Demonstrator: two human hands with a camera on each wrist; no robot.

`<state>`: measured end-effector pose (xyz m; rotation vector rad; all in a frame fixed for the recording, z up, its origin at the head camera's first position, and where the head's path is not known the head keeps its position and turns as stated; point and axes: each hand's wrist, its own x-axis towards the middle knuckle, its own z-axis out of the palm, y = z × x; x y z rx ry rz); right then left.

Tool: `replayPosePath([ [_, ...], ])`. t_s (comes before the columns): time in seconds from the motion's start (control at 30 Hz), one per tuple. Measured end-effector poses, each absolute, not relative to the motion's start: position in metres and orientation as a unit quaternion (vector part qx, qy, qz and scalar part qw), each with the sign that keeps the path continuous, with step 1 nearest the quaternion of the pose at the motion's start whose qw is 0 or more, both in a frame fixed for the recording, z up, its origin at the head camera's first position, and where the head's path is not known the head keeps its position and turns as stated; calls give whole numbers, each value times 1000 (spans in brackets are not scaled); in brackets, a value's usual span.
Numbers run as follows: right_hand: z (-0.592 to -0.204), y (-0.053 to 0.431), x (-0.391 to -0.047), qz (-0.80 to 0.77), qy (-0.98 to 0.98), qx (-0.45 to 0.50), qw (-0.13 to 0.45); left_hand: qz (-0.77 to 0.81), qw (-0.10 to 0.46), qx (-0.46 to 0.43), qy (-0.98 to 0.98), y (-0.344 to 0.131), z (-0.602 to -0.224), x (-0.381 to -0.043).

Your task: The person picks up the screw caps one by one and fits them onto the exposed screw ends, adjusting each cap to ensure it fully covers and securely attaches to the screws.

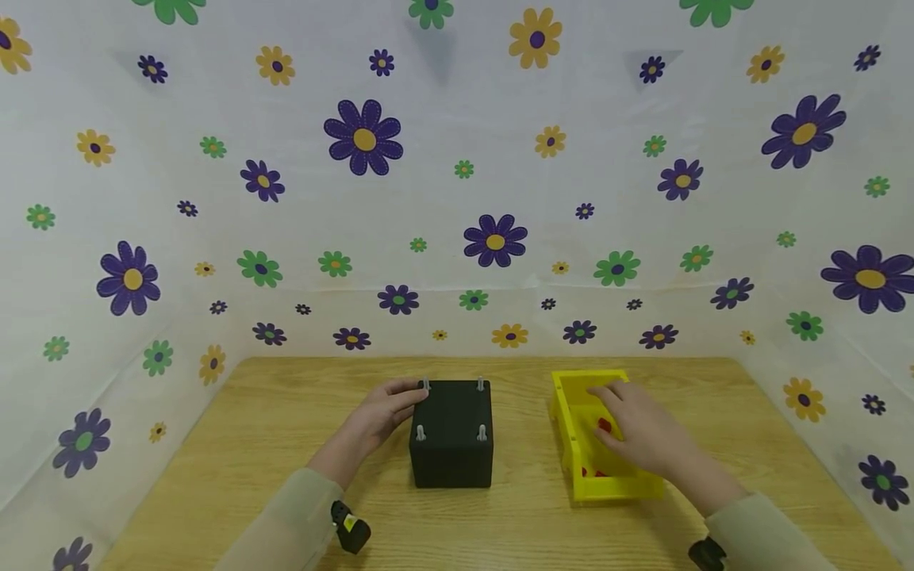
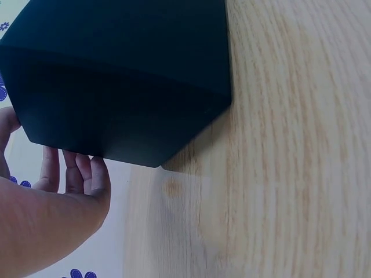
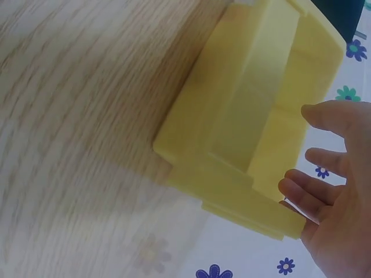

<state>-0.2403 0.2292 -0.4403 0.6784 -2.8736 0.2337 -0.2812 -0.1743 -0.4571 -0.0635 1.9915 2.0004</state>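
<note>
A black box stands on the table with an upright metal bolt-like post near each top corner. My left hand rests against its left side, the thumb by the far-left post. In the left wrist view, loosely extended fingers lie along the box's edge. To the right is a yellow bin holding several small red pieces. My right hand reaches over its right wall, fingers spread above the inside. Between thumb and fingers nothing shows in the right wrist view.
The wooden table lies under both the box and the bin, which stand apart. A white flower-printed sheet rises behind the table and along both sides. Each wrist carries a small black camera.
</note>
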Motion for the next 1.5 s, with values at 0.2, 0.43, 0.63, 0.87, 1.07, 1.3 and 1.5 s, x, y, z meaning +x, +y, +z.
replayPosePath([
  [0.2,-444,224,-242,72,-967,230,84,700,159,-22,696,-175,-459,-280],
  [0.43,-449,220,-244,74,-966,234,81,701,159,-24,695,-175,-459,-283],
  [0.63,-451,214,-248,72,-966,236,79,700,155,-26,696,-175,-461,-284],
  [0.87,-456,210,-256,66,-969,229,71,702,155,-30,694,-175,-462,-285],
  [1.07,-457,205,-261,64,-970,227,57,705,157,-38,690,-174,-462,-285],
  [1.3,-456,197,-267,75,-974,210,30,703,155,-31,694,-174,-461,-285],
  [1.5,-456,191,-273,70,-978,194,10,705,157,-32,691,-174,-460,-284],
])
